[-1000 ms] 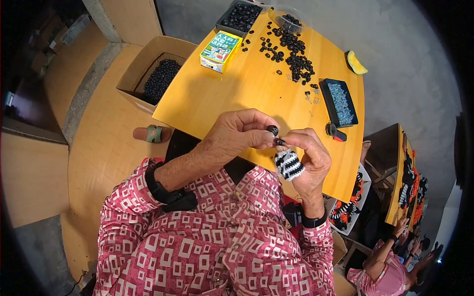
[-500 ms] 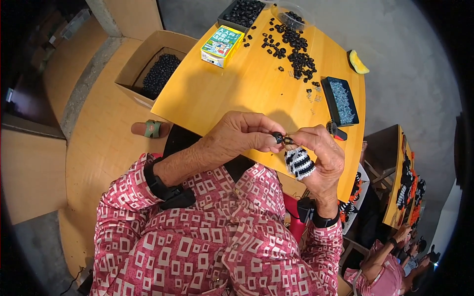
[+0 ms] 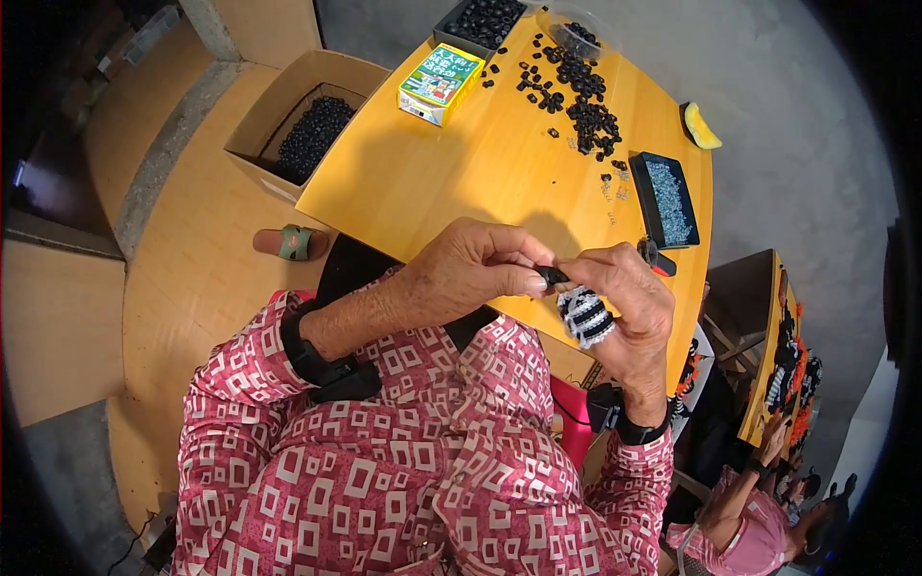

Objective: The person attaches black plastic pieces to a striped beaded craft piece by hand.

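Observation:
Over the table's near edge, my left hand (image 3: 469,267) pinches a small black plastic part (image 3: 550,276) between thumb and fingertips. My right hand (image 3: 632,305) meets it from the other side, its thumb and index finger closed at the part's right end. The fingertips hide much of the part, so its exact kind is unclear. A black-and-white striped knitted piece (image 3: 586,317) sits against the curled lower fingers of my right hand, seemingly wrapped around them. Both wrists wear black bands.
On the yellow wooden table (image 3: 451,182) lie loose black plastic parts (image 3: 594,125), a yellow-green box (image 3: 440,84), a black tray of small clear pieces (image 3: 665,200) and a black bin (image 3: 477,27). A carton of black pieces (image 3: 315,139) stands left. Another person (image 3: 744,514) works at lower right.
Two black pieces showed between my fingertips with a slight gap; now my fingertips are closer together and cover more of them. The view has shifted slightly.

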